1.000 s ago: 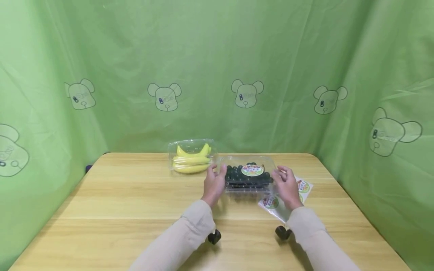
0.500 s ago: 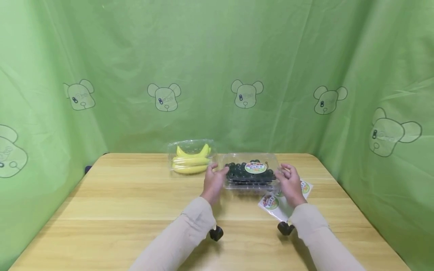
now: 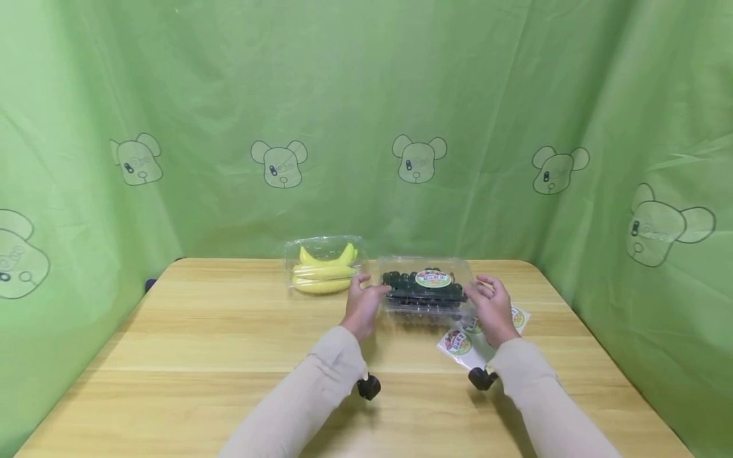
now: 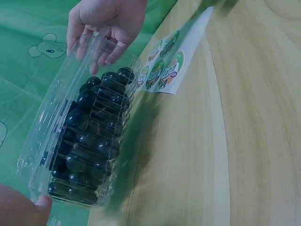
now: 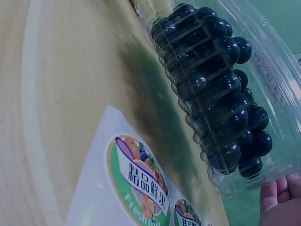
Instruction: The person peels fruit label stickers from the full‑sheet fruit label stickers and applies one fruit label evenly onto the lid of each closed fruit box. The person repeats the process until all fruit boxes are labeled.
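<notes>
A clear plastic clamshell box [image 3: 420, 309] of dark grapes [image 4: 84, 136] is held between both hands above the table. Its lid is down and bears an oval fruit sticker [image 3: 433, 278]. My left hand [image 3: 363, 308] grips the left end, thumb lying along the lid's edge. At the opposite end, my right hand [image 3: 494, 312] holds the box with bent fingers, as the left wrist view shows. A shadow lies on the wood beneath the box in both wrist views. Right below my right hand is a white sheet of round fruit stickers [image 5: 141, 183], partly covered by that hand.
Another clear box [image 3: 291, 254], holding yellow bananas [image 3: 323, 271], stands at the back of the wooden table [image 3: 229, 343], just left of the grape box. Green curtains [image 3: 343, 95] with bear-head outlines enclose the table's back and sides.
Both hands have carried the grape box slightly back and to the right, and its front has tipped up a little. More of the sticker sheet shows now. The banana box stays put.
</notes>
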Demonstrator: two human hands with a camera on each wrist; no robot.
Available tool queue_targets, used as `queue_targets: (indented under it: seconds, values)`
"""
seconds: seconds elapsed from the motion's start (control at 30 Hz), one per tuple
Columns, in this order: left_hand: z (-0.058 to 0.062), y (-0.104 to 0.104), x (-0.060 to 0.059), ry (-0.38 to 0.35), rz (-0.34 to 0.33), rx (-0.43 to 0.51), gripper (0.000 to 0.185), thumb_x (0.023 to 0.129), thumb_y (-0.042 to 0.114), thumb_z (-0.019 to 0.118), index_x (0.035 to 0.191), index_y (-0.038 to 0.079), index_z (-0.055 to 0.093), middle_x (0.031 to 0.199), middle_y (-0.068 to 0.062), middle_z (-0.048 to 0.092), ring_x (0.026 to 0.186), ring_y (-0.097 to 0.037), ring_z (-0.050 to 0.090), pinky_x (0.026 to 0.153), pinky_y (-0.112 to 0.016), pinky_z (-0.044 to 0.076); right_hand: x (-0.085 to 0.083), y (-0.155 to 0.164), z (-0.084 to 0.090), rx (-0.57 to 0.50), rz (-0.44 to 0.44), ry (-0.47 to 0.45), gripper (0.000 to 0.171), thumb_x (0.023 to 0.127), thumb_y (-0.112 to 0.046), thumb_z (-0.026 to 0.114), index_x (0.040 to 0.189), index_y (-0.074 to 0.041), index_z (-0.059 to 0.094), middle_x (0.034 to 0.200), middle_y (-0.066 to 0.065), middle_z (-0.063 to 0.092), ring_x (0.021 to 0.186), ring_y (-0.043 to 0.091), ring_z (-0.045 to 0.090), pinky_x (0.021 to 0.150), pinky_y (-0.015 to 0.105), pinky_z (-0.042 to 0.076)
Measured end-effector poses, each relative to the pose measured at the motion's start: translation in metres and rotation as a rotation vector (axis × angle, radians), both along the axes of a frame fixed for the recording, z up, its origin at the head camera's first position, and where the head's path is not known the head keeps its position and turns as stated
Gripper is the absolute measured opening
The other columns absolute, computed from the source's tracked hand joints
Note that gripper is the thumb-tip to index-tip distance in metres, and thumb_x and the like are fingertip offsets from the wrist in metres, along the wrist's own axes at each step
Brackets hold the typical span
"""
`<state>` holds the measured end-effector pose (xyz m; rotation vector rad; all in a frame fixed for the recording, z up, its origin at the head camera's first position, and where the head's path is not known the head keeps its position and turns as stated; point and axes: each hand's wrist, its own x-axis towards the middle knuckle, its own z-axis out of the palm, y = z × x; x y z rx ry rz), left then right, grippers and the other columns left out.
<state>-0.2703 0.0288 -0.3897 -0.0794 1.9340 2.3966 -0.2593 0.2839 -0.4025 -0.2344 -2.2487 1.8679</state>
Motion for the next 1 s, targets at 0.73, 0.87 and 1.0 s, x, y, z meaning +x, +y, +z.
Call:
queue_targets:
  seconds: [0.73,0.87,1.0]
  values:
    - [0.001,0.014,-0.014,-0.063,0.056,0.13,0.036,0.077,-0.006,0.067,0.112,-0.011,0.058,0.138,-0.022,0.046,0.129,-0.037,0.042,0.113,-0.051,0.029,-0.018,0.007,0.005,-0.136,-0.029,-0.033,0.065,0.098,-0.026,0.058,0.149,-0.005,0.024,0.149,0.021,0.036,0.132,0.033,0.039,0.112,0.042,0.033]
    - [0.001,0.014,-0.013,-0.069,0.032,0.158,0.038,0.079,-0.009,0.063,0.116,-0.013,0.054,0.144,-0.025,0.039,0.133,-0.04,0.036,0.115,-0.054,0.021,-0.02,0.007,0.005,-0.157,-0.041,-0.032,0.064,0.098,-0.023,0.058,0.148,-0.004,0.024,0.148,0.021,0.037,0.126,0.027,0.044,0.111,0.04,0.035]
    - [0.001,0.013,-0.013,-0.079,0.018,0.148,0.044,0.08,-0.007,0.063,0.123,-0.01,0.052,0.141,-0.024,0.042,0.12,-0.033,0.049,0.112,-0.051,0.029,-0.022,0.006,0.007,-0.162,-0.034,-0.027,0.064,0.098,-0.022,0.057,0.149,-0.004,0.022,0.15,0.021,0.034,0.125,0.026,0.044,0.11,0.042,0.036]
